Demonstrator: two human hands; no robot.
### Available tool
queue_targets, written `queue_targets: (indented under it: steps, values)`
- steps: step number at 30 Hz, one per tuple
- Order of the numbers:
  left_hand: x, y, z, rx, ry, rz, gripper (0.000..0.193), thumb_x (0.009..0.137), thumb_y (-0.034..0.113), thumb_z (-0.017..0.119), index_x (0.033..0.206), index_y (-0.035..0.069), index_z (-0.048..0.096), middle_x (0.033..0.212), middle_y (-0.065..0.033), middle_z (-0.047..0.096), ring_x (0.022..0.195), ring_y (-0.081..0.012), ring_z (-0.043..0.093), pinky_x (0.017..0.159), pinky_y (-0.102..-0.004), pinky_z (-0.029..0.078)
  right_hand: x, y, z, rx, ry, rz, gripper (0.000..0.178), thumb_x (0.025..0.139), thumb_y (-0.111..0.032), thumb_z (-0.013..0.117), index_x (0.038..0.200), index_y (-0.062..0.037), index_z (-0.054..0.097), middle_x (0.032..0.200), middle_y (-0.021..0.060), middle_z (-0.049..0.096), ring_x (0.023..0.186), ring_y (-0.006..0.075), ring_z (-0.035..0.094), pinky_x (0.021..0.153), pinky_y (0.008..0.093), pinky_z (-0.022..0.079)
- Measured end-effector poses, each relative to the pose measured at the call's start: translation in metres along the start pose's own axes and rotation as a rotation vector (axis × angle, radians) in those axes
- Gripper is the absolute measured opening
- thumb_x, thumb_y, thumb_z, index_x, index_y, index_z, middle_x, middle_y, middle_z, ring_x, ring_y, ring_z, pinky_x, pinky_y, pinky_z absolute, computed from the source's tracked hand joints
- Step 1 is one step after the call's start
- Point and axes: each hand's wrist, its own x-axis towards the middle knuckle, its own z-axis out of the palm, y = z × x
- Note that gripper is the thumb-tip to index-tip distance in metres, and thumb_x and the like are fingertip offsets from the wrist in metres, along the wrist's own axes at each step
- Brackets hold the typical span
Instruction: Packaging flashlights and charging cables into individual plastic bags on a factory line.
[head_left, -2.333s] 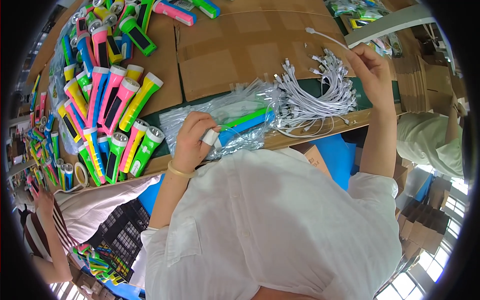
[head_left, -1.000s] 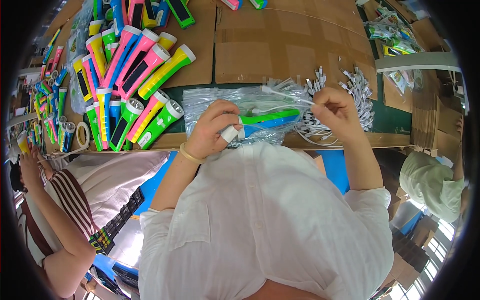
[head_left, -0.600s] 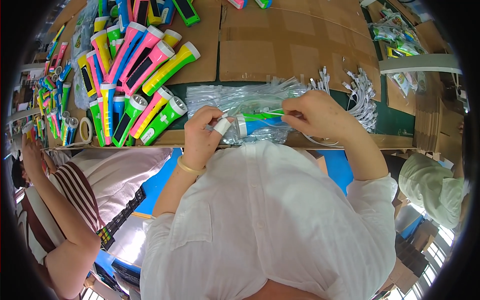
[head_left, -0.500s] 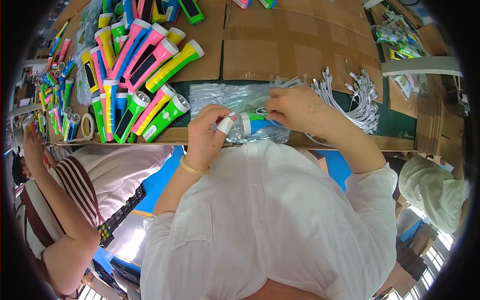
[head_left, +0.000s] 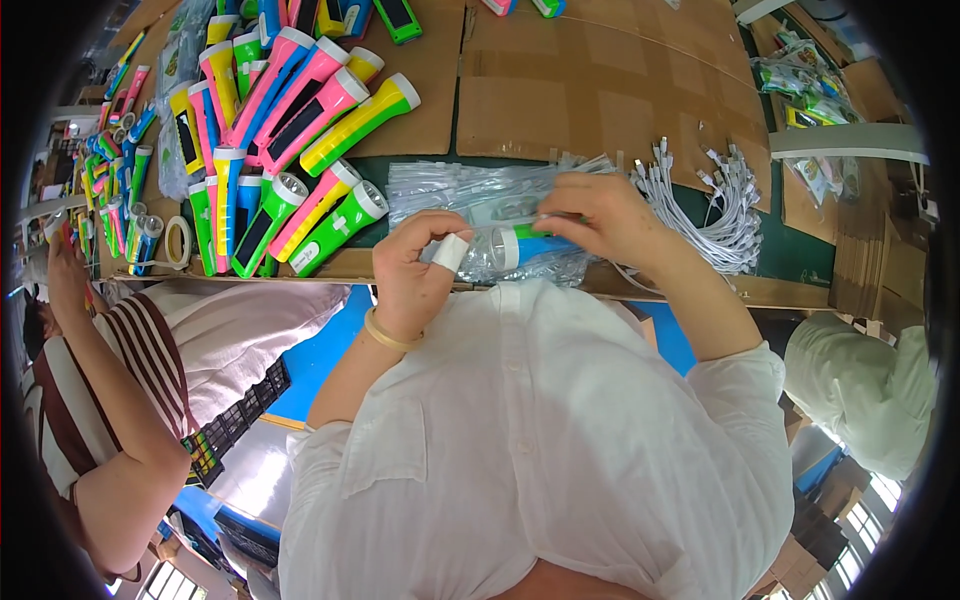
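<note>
A blue and green flashlight [head_left: 535,246] with a white head lies in a clear plastic bag [head_left: 565,268] at the table's front edge, its head toward my left hand. My left hand [head_left: 412,272], with white tape round a finger, is closed in a pinch at the bag's left edge. My right hand [head_left: 607,222] reaches over the flashlight's other end, thumb and fingertips pressed together on the bag's film. Behind them lies a stack of flat clear bags [head_left: 440,187]. Part of a white cable [head_left: 632,283] shows below my right wrist.
Several colourful flashlights [head_left: 300,110] are heaped at the left, beside a tape roll [head_left: 177,243]. A bundle of white charging cables [head_left: 715,215] lies on the right. Cardboard sheets [head_left: 610,80] cover the table's back. A co-worker in a striped top [head_left: 110,400] sits at left.
The white cable loop at my right fingertips has gone from sight. My right hand has shifted slightly right and down over the bag. My left hand still pinches near the flashlight's head.
</note>
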Motion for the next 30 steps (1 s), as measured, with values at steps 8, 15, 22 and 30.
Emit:
queue_targets:
  steps: [8,15,22,30]
  values:
    - [0.041,0.001,-0.006,0.281,-0.243,0.161,0.015,0.085,0.009,0.075,0.093,-0.002,0.069,0.099,-0.0116,0.07,0.096,-0.0312,0.063,0.086,-0.0384,0.05,-0.051,0.023,-0.02,-0.203,0.125,-0.064,0.016,0.079,-0.008,0.08,0.091,-0.0053,0.069,0.084,0.0087,0.064,0.077,0.0282,0.061,0.066,0.0374,0.051]
    - [0.057,-0.032,0.037,0.704,-0.544,0.311,0.037,0.063,-0.005,0.066,0.099,0.006,0.069,0.099,-0.0127,0.064,0.102,-0.0344,0.057,0.091,-0.0426,0.051,-0.074,0.03,-0.041,0.086,0.097,0.2,0.014,0.088,-0.009,0.074,0.1,-0.0049,0.069,0.088,0.0081,0.068,0.083,0.0208,0.065,0.071,0.0306,0.052]
    - [0.041,-0.02,0.049,0.628,-0.448,0.319,0.028,0.071,-0.002,0.066,0.098,0.004,0.063,0.103,-0.0146,0.064,0.098,-0.0378,0.059,0.087,-0.0462,0.05,-0.099,0.123,-0.204,-0.354,0.813,0.453,0.02,0.099,-0.022,0.067,0.109,-0.0052,0.07,0.093,0.0015,0.072,0.083,0.0066,0.063,0.075,0.0226,0.049]
    - [0.04,-0.018,0.05,0.466,-0.456,0.196,0.025,0.075,-0.002,0.065,0.099,0.003,0.06,0.1,-0.0166,0.063,0.094,-0.0403,0.06,0.082,-0.0466,0.048,-0.043,0.099,-0.198,-0.564,0.689,0.45,0.031,0.098,-0.025,0.065,0.125,-0.0098,0.068,0.103,0.01,0.072,0.089,0.016,0.067,0.077,0.0282,0.052]
